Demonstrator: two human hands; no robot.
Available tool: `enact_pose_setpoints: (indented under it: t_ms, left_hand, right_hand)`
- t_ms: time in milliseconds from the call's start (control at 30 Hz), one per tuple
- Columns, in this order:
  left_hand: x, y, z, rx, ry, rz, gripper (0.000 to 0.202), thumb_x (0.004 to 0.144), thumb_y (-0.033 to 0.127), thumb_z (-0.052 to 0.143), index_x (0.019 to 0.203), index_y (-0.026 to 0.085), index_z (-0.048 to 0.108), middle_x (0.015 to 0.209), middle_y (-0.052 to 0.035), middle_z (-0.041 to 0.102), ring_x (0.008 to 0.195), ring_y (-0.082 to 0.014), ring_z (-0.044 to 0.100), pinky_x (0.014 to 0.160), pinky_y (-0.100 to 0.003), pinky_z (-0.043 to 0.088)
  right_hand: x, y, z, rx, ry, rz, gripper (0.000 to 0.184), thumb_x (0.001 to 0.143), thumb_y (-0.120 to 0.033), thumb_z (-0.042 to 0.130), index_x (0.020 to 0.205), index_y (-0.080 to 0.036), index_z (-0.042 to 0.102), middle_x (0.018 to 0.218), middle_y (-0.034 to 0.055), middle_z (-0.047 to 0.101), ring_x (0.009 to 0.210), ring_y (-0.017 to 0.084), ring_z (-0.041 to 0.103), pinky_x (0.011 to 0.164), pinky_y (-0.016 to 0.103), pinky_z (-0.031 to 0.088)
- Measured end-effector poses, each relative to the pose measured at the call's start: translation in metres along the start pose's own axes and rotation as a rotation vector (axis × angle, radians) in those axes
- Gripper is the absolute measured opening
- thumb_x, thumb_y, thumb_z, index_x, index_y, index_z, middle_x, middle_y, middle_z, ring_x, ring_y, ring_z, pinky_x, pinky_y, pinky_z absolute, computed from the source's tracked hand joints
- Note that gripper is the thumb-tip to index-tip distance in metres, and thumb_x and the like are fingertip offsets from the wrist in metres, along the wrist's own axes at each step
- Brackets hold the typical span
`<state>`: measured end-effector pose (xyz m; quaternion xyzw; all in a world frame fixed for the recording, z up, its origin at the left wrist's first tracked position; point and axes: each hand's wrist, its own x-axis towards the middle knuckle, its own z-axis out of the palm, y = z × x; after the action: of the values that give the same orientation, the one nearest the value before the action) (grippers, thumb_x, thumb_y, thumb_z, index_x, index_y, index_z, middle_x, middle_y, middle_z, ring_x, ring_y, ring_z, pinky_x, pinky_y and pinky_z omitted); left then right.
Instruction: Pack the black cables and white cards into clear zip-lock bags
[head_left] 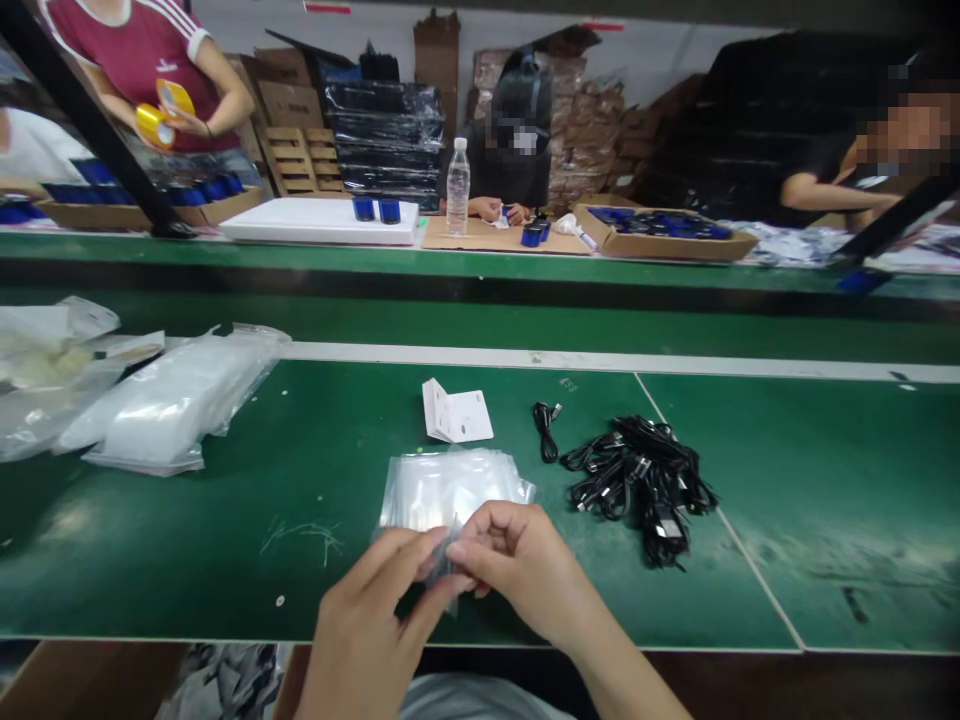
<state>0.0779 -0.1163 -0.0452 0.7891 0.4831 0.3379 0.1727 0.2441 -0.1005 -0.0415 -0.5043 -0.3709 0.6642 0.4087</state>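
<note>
My left hand (382,590) and my right hand (517,560) meet at the front of the green table, fingertips pinched on a clear plastic bag (448,570). Most of that bag is hidden behind my fingers. Just beyond them lies a stack of clear plastic bags (427,485). A folded white leaflet (469,415) stands partly unfolded behind the stack. To its right is a single coiled black cable (546,432), and farther right a heap of black cables (645,480) with metal plugs.
Packs of plastic bags (180,400) lie at the left. A white strip (525,355) crosses the table. Beyond a raised green ledge (480,262), several people work among blue rolls, a water bottle (458,190) and a cardboard tray (667,245). An open box (97,680) sits below the near edge.
</note>
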Motion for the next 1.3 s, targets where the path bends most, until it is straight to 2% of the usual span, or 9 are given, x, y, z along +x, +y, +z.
enact_pose_setpoints:
  t_ms: [100,267,433,533,667,833,900,1100,1300]
  left_hand:
    - [0.001,0.002,0.004,-0.068,-0.051,-0.033,0.015,0.086,0.025,0.054,0.098,0.024,0.063,0.076,0.0034,0.067,0.064,-0.009,0.065,0.059,-0.014,0.05]
    - [0.002,0.005,0.0,-0.187,-0.112,-0.23,0.014,0.084,0.03,0.054,0.085,0.026,0.068,0.07,0.0055,0.065,0.054,-0.0079,0.062,0.051,-0.014,0.047]
    - [0.003,0.011,-0.001,-0.204,-0.144,-0.33,0.02,0.084,0.036,0.052,0.082,0.025,0.068,0.066,0.0047,0.062,0.048,-0.0082,0.056,0.043,-0.016,0.042]
    - [0.006,0.01,-0.002,-0.107,-0.181,-0.285,0.024,0.087,0.034,0.046,0.075,0.022,0.063,0.061,0.004,0.059,0.046,-0.0085,0.053,0.042,-0.017,0.038]
    - [0.011,0.003,-0.002,0.077,-0.257,-0.124,0.032,0.087,0.027,0.041,0.056,0.021,0.041,0.048,0.0061,0.047,0.041,-0.0084,0.046,0.04,-0.019,0.031]
    - [0.014,-0.001,0.003,-0.076,-0.29,-0.207,0.033,0.091,0.034,0.037,0.061,0.021,0.045,0.053,0.0055,0.05,0.046,-0.009,0.05,0.044,-0.017,0.037]
    - [0.015,-0.001,0.007,-0.125,-0.273,-0.219,0.032,0.091,0.035,0.037,0.065,0.021,0.05,0.055,0.0052,0.053,0.048,-0.0091,0.052,0.047,-0.017,0.039]
    - [0.012,-0.006,0.022,-0.042,-0.115,-0.142,0.029,0.088,0.028,0.044,0.06,0.02,0.05,0.053,0.0056,0.053,0.046,-0.0078,0.052,0.047,-0.016,0.039]
    - [0.007,-0.012,0.02,-0.015,-0.007,-0.162,0.027,0.084,0.026,0.046,0.058,0.02,0.047,0.049,0.0064,0.047,0.042,-0.0073,0.045,0.045,-0.016,0.037]
  right_hand:
    - [-0.002,-0.001,0.004,0.062,-0.07,-0.012,0.033,0.064,-0.042,0.075,0.066,-0.012,0.062,0.054,-0.0022,0.063,0.049,0.006,0.056,0.052,0.017,0.046]
    - [-0.005,-0.001,0.005,0.082,-0.128,0.002,0.036,0.067,-0.047,0.071,0.067,-0.012,0.063,0.059,0.0005,0.065,0.054,0.007,0.059,0.056,0.019,0.048]
    - [-0.002,0.003,0.004,0.004,-0.129,-0.027,0.027,0.075,-0.038,0.066,0.069,-0.012,0.062,0.062,0.0007,0.063,0.056,0.009,0.058,0.059,0.022,0.048]
    - [-0.003,0.005,0.002,-0.177,-0.108,-0.126,0.014,0.08,-0.025,0.058,0.073,-0.013,0.062,0.065,0.0005,0.062,0.061,0.011,0.058,0.061,0.024,0.048]
    - [-0.008,0.005,0.004,-0.503,-0.024,-0.275,0.012,0.079,-0.012,0.051,0.073,-0.015,0.061,0.066,0.0006,0.062,0.06,0.013,0.059,0.058,0.023,0.047]
    - [-0.019,0.006,0.015,-0.807,0.05,-0.446,0.03,0.077,-0.01,0.048,0.105,-0.013,0.059,0.092,0.0099,0.067,0.083,0.021,0.065,0.075,0.031,0.049]
    - [-0.021,0.007,0.019,-0.884,0.081,-0.485,0.031,0.077,-0.009,0.045,0.104,-0.014,0.06,0.09,0.0095,0.068,0.08,0.021,0.066,0.071,0.03,0.049]
    - [-0.012,0.011,0.016,-1.132,0.224,-0.463,0.022,0.084,-0.015,0.044,0.068,-0.019,0.059,0.061,0.001,0.065,0.053,0.016,0.061,0.049,0.024,0.033]
    - [0.003,0.003,0.005,-1.168,0.357,-0.385,0.016,0.079,-0.012,0.051,0.068,-0.019,0.06,0.06,-0.0004,0.065,0.053,0.014,0.059,0.05,0.023,0.029]
